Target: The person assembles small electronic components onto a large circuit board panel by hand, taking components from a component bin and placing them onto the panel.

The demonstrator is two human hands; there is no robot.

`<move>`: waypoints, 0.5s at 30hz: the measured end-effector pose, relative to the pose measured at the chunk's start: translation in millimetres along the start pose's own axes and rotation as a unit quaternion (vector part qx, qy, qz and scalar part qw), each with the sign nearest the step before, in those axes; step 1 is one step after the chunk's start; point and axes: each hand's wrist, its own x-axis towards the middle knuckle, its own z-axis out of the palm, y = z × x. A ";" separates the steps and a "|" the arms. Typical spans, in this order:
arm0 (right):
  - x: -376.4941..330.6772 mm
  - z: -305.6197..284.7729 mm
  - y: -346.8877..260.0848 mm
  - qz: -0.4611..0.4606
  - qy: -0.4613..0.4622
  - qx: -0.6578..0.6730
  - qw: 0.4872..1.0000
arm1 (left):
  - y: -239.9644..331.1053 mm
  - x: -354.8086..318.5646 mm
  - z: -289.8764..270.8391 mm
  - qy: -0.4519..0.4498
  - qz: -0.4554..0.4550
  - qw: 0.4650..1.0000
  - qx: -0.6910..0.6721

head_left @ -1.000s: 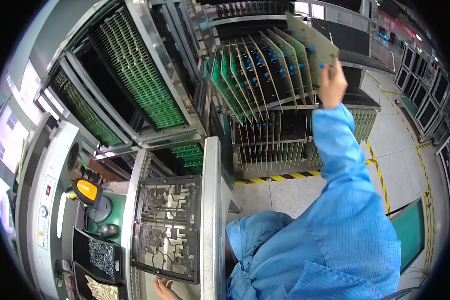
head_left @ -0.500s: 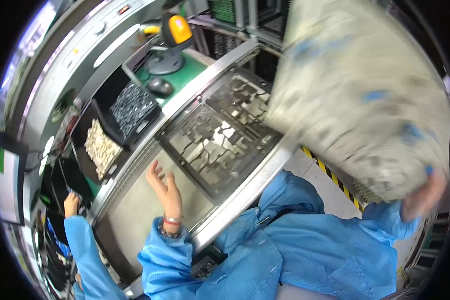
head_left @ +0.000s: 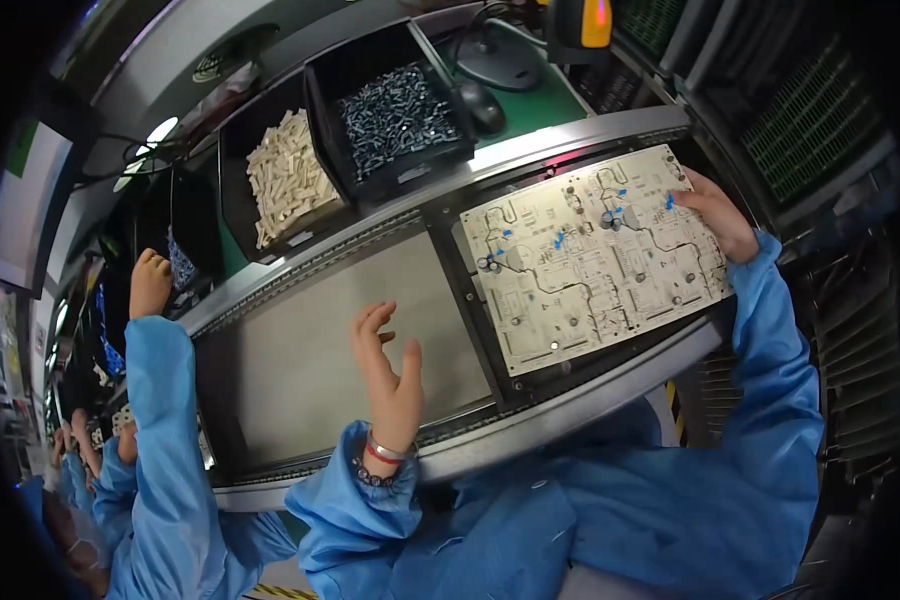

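A pale circuit board (head_left: 570,290) with small blue parts lies over the black fixture frame (head_left: 477,330) on the conveyor track. At its right edge is my right hand (head_left: 718,218), the thumb on the top face and the other fingers hidden by the board. My left hand (head_left: 390,375) hovers above the grey conveyor surface (head_left: 320,340), left of the fixture, its fingers apart and nothing in them.
Behind the track stand a black bin of cream-coloured parts (head_left: 288,175) and another of dark parts (head_left: 395,120). A mouse (head_left: 482,108) and a yellow-and-black scanner (head_left: 582,28) are farther back. A co-worker's hand (head_left: 151,285) reaches toward a bin at the left.
The board, tilted up at the right before, now lies over the fixture. My right hand came with it, leftward and away from me. The view has turned; my left hand stays open.
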 end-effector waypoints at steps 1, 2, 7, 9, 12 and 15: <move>1.2 3.5 -2.1 -0.004 -0.003 0.003 1.000 | -0.3 -0.7 -1.3 -0.001 -0.013 1.000 -0.020; 0.0 4.9 -2.2 0.001 -0.006 0.001 1.000 | 0.2 0.5 -2.2 0.002 -0.018 1.000 -0.020; -48.4 11.1 -6.0 -0.025 0.112 -0.007 0.993 | 6.3 -0.6 3.8 -0.153 -0.035 0.970 -0.185; -76.8 19.1 -4.6 -0.031 0.130 0.010 0.991 | 19.7 -2.7 14.4 -0.170 -0.068 0.954 -0.237; -118.3 47.1 11.4 -0.108 0.178 0.141 0.968 | 40.8 -1.8 22.4 -0.263 -0.130 0.888 -0.353; -144.7 96.3 56.3 -0.214 0.280 0.097 0.931 | 69.7 5.6 40.0 -0.327 -0.153 0.804 -0.472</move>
